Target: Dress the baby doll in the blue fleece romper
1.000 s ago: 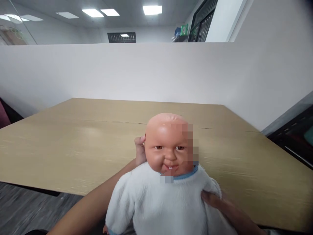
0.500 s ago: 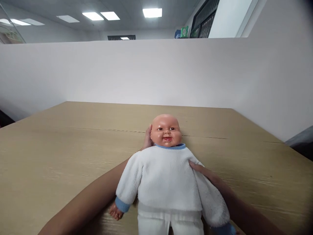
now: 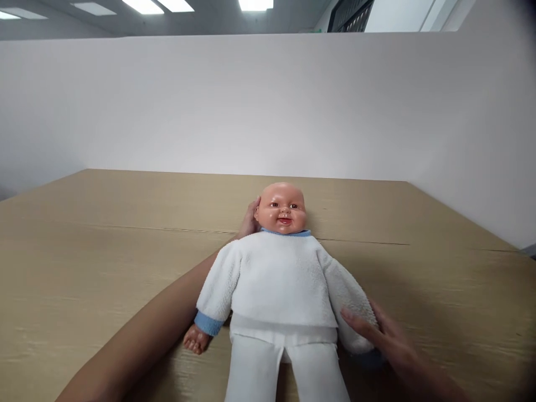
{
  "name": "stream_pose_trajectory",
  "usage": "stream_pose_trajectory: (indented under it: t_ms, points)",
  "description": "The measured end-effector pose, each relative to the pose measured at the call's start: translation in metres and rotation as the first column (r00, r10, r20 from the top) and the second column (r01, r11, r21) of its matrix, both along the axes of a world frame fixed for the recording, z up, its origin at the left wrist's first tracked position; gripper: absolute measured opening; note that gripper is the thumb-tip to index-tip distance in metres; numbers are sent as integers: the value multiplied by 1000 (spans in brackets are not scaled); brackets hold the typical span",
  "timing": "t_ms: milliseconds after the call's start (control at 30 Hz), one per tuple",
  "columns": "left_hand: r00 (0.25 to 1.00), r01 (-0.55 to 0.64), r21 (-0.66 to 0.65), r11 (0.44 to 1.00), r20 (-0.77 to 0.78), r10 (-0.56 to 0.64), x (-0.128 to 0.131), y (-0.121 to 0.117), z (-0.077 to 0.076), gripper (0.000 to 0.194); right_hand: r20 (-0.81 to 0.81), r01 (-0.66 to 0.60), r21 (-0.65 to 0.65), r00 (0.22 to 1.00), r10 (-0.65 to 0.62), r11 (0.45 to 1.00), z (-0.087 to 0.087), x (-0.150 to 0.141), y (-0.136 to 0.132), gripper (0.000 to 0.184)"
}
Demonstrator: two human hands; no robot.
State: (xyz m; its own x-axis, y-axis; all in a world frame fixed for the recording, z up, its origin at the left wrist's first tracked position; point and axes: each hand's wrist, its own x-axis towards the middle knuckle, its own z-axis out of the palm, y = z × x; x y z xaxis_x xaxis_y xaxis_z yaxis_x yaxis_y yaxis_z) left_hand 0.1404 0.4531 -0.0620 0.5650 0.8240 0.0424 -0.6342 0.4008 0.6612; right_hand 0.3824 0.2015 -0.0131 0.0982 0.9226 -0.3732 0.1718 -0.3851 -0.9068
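Observation:
A baby doll (image 3: 278, 279) with a bald plastic head, a white fleece top with blue collar and cuffs, and white trousers lies face up, its feet out of view below. My left hand (image 3: 250, 219) cups the back and side of the doll's head; most of its fingers are hidden behind it. Around the doll's sleeve (image 3: 348, 282) on the right is my right hand (image 3: 383, 335), its thumb over the front and its fingers along the outer side. The doll's hand at that cuff is hidden, while its other hand (image 3: 196, 339) rests beside my left forearm.
A wide wooden table (image 3: 125, 268) with a seam across it lies under the doll. Beyond its far edge stands a white partition wall (image 3: 251, 106). Ceiling lights (image 3: 256, 4) show above the wall.
My right hand has slid from the doll's shoulder down to its lower sleeve. The left hand stays at the head. The camera view has tilted down, showing more of the trousers.

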Motion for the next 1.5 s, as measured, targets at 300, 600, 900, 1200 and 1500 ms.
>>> stream_pose_trajectory:
  t_ms: [300, 600, 900, 1200, 1500]
  points:
    - [968, 228, 14, 974, -108, -225, -26, 4, 15, 93, 335, -59, 164, 942, 0, 985, -26, 5, -28, 94]
    - [958, 166, -67, 984, -224, -177, -33, -8, 31, 79, 554, -214, 350, 832, -17, 912, -47, 13, -39, 80]
    - [963, 56, -94, 994, -256, -78, -29, -19, 38, 68, 624, -305, 471, 779, -68, 828, -54, 13, -43, 73]
    - [983, 9, 22, 1000, -183, -5, -26, -11, 23, 58, 593, -292, 460, 804, -45, 839, -46, 7, -43, 62]
    - [988, -5, 65, 998, -151, 15, -24, -6, 14, 54, 596, -303, 399, 803, 6, 866, -37, 6, -44, 60]
